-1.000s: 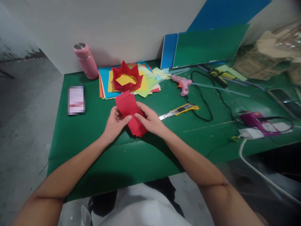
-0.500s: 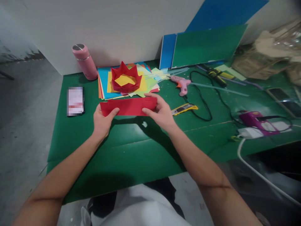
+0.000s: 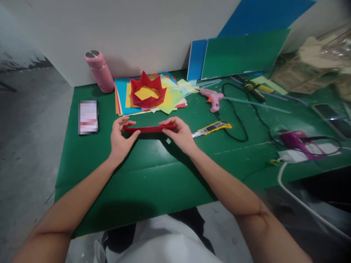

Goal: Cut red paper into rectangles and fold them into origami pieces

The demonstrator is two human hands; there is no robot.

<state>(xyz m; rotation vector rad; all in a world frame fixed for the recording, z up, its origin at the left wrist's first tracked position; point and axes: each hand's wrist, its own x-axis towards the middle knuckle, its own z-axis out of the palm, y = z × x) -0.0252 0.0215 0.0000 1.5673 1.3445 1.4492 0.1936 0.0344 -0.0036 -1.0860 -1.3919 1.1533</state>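
Observation:
A folded red paper strip (image 3: 149,129) is held level above the green table (image 3: 153,175), seen almost edge-on. My left hand (image 3: 120,137) pinches its left end and my right hand (image 3: 178,133) pinches its right end, fingers closed on the paper. Just beyond it lies a stack of coloured paper sheets (image 3: 122,96), and on the stack sits a red folded paper crown with a yellow inside (image 3: 148,89).
A pink bottle (image 3: 99,71) stands at the back left and a phone (image 3: 88,117) lies left of my hands. To the right are a yellow utility knife (image 3: 212,128), a pink glue gun (image 3: 212,98), a black cord (image 3: 241,120), a purple glue gun (image 3: 297,140) and leaning blue and green boards (image 3: 241,53).
The red paper was turned from slanting between my hands to a wide strip held at both ends. It has since tilted flat and lowered, so only its thin edge shows.

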